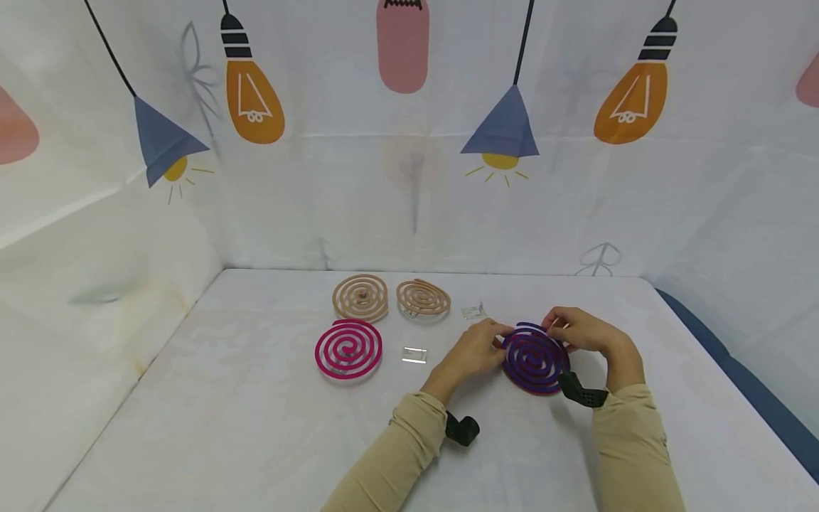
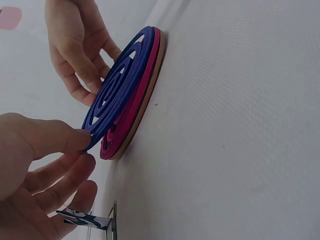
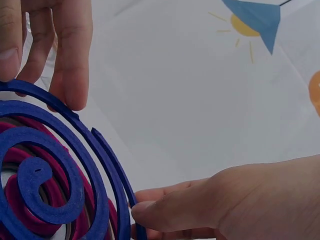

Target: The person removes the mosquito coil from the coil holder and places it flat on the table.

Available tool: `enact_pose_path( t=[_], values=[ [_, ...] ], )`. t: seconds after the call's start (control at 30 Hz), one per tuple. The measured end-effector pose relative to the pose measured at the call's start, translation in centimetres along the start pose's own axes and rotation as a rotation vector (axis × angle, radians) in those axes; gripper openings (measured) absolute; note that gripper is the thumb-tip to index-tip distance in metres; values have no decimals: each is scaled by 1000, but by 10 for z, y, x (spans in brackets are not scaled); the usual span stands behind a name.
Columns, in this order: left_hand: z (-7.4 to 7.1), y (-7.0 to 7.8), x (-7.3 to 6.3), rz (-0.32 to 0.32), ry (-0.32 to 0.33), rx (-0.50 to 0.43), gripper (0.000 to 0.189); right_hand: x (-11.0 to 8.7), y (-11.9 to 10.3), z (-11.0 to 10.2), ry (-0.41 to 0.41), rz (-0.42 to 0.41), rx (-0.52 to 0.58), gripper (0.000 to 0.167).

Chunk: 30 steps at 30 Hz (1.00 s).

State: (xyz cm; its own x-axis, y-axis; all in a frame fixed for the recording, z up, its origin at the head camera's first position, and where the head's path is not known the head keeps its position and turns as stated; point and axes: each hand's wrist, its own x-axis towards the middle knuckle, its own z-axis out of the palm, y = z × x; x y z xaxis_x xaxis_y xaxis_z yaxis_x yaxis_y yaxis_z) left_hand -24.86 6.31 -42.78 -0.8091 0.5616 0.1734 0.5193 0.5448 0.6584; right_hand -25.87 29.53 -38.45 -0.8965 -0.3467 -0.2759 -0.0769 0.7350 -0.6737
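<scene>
A blue mosquito coil lies over a magenta mosquito coil and a tan one, stacked at the right of the table. My left hand pinches the blue coil's left edge, thumb on top and fingers beneath. On the far right edge of the same coil, my right hand holds the outer ring between thumb and fingers. In the left wrist view the blue coil tilts up from the stack on the side of my left hand.
Left of the stack lie another magenta coil and two tan coils, one at the back and one beside it. Small metal coil stands sit nearby, one mid-table and one farther back. A printed curtain hangs behind the table.
</scene>
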Motion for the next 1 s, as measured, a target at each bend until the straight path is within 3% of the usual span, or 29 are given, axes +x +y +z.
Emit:
enact_pose_path(
  t=[0.23, 0.5, 1.0],
  values=[
    [2, 1, 0, -25, -30, 52, 41, 1, 4, 0, -33, 19, 10, 19],
    [3, 1, 0, -5, -39, 97, 38, 2, 10, 2, -45, 26, 14, 20],
    [3, -3, 3, -22, -72, 82, 36, 5, 11, 4, -55, 22, 21, 19]
  ],
)
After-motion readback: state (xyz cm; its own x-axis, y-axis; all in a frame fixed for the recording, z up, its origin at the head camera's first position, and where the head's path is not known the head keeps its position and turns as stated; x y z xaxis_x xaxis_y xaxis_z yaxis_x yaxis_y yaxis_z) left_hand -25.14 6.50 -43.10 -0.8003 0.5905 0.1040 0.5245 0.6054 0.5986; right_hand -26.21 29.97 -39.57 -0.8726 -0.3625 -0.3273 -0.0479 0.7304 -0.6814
